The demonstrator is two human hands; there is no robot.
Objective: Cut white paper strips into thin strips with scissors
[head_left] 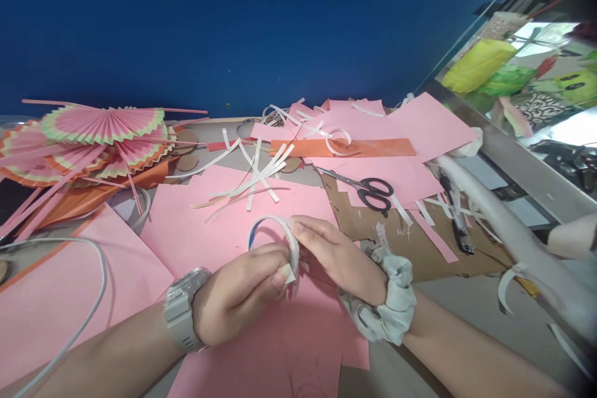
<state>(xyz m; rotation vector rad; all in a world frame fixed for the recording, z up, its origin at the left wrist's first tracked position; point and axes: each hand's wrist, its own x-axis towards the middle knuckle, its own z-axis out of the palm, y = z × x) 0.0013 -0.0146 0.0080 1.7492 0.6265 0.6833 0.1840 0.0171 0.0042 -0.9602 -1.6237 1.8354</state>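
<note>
While pink paper sheets [186, 236] cover the worktable, a white tape ring [280, 219] is held upright just above them, between both hands at the middle of the scene. The ring's loose end is pinched between thumb and forefinger of the left hand [242, 298] (a grey watch [181, 308] is worn on that wrist). Its right side is clasped by the curled fingers of the right hand [331, 255], whose wrist is wrapped in a grey scrunchie [389, 301]. Black-handled scissors [373, 189] are seen lying shut on pink paper behind the right hand, beside a sheet of brown cardboard [420, 249]. White paper strips [256, 177] are scattered beyond the ring, an orange strip [373, 148] is laid farther back, and pleated paper fans [102, 124] are piled at far left against a blue wall [233, 25].
</note>
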